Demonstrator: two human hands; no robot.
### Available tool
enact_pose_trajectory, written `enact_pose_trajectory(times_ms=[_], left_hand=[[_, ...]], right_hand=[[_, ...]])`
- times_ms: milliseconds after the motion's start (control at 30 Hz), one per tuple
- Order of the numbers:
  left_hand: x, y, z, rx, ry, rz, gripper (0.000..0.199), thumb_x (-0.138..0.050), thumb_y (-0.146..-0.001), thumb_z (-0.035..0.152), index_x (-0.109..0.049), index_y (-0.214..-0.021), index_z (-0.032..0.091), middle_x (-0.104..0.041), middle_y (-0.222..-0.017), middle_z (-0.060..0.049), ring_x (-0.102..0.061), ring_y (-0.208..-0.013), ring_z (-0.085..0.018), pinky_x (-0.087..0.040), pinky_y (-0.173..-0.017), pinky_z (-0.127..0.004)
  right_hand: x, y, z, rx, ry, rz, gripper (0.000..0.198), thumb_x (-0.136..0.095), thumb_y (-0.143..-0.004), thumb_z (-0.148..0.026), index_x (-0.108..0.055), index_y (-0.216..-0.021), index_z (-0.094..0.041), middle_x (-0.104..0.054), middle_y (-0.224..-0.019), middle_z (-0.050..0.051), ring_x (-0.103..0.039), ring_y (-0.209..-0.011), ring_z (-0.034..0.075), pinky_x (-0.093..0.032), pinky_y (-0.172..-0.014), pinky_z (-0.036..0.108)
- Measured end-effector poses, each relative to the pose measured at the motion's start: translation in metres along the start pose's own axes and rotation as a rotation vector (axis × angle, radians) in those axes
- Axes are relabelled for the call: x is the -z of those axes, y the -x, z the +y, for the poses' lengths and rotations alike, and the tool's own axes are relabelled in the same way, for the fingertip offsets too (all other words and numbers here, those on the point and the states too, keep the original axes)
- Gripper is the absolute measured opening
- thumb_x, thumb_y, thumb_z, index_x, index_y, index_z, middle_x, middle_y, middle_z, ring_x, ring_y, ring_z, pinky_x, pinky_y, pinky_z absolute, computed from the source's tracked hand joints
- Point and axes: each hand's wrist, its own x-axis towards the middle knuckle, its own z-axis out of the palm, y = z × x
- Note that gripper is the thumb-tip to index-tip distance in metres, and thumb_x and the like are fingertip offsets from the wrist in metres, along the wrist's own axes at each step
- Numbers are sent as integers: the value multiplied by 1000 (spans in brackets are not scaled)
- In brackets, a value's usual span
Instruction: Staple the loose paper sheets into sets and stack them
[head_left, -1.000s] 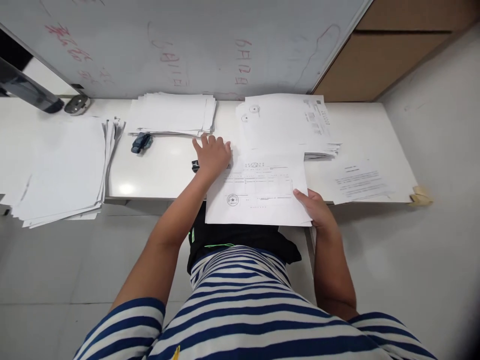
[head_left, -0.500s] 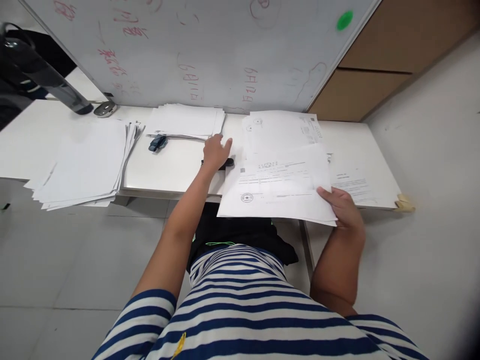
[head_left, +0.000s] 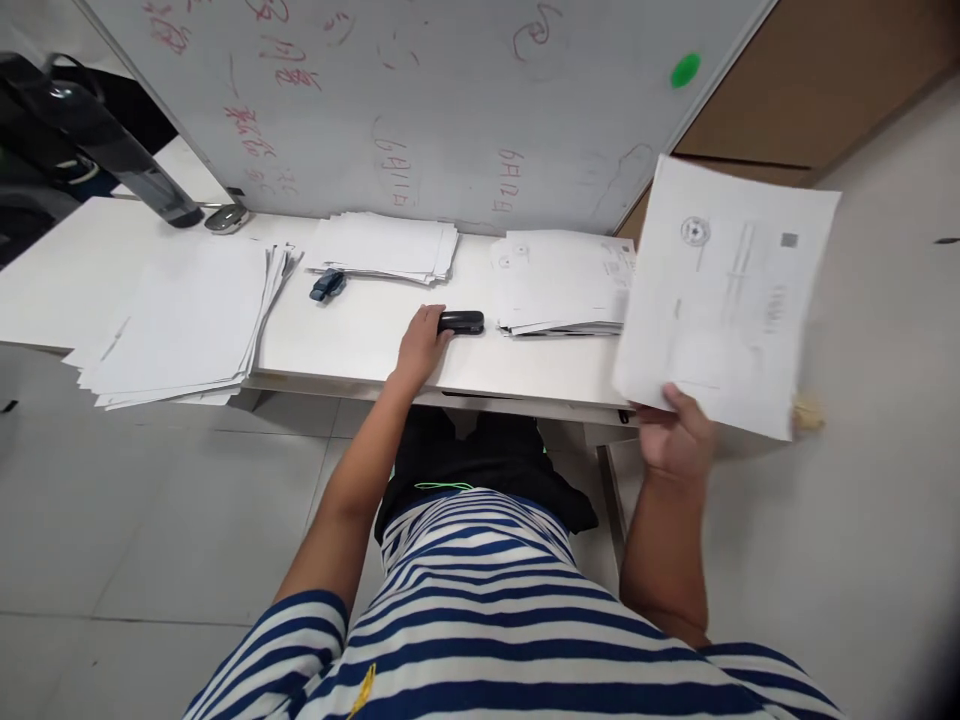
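My left hand point(head_left: 423, 345) is closed around one end of a black stapler point(head_left: 463, 322), which lies on the white table. In my right hand point(head_left: 679, 435) is a printed paper sheet point(head_left: 724, 300) with a round stamp and a small square code. The thumb lies on top of its lower edge, and the sheet is turned and raised over the table's right end. Between the hands lies a stack of printed papers point(head_left: 562, 280). I cannot tell whether more than one sheet is in my right hand.
A tall, fanned paper stack point(head_left: 180, 320) overhangs the table's front edge at the left. Behind it are another paper stack point(head_left: 386, 245), a dark blue clip-like object point(head_left: 327, 286), a computer mouse point(head_left: 226, 218) and a dark bottle point(head_left: 112, 140). A whiteboard point(head_left: 450, 110) rises along the back.
My right hand has swung the sheet away to the right and turned it, uncovering the stack beneath. My left hand has drawn back slightly and closed on the stapler.
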Motion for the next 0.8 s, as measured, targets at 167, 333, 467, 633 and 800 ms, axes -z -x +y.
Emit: enact_pose_trajectory(times_ms=[167, 333, 467, 633, 800], left_hand=[[0, 2, 36, 80, 262, 178, 54, -45, -97, 58, -53, -133, 19, -51, -147, -17, -31, -150, -32, -29, -121, -51], [60, 43, 48, 254, 755, 110, 79, -2, -97, 69, -58, -127, 22, -69, -122, -14, -59, -129, -28, -49, -105, -49], [105, 64, 30, 312, 742, 203, 50, -52, -92, 62, -61, -120, 22, -73, -110, -12, -67, -112, -28, -56, -94, -46], [194, 67, -33, 487, 539, 456, 26, -68, -84, 36, -65, -104, 20, -73, -89, -4, -68, -94, -23, -56, -92, -42], [321, 79, -130, 867, 63, 493, 9, -64, -81, 18, -63, -89, 14, -57, -65, 7, -61, -85, -16, -44, -105, -58]], right_hand=[[-68, 39, 47, -38, 52, -312, 60, -81, -70, -35, -63, -127, -27, -70, -128, 0, -63, -124, 25, -45, -116, 49], [-108, 78, 80, -5, 419, -627, 40, -71, -84, -54, -68, -120, -37, -70, -126, -2, -52, -138, 25, -29, -126, 50], [-132, 97, 91, -11, 655, -937, 45, -61, -89, -62, -67, -124, -33, -71, -122, 3, -51, -138, 31, -31, -123, 58], [-142, 83, 102, 131, 666, -1112, 70, -59, -93, -57, -37, -153, -27, -61, -142, 9, -65, -118, 27, -51, -104, 49], [-121, 37, 125, 226, 733, -888, 69, -57, -93, -50, -34, -153, -26, -61, -140, 14, -69, -96, 21, -56, -91, 43]])
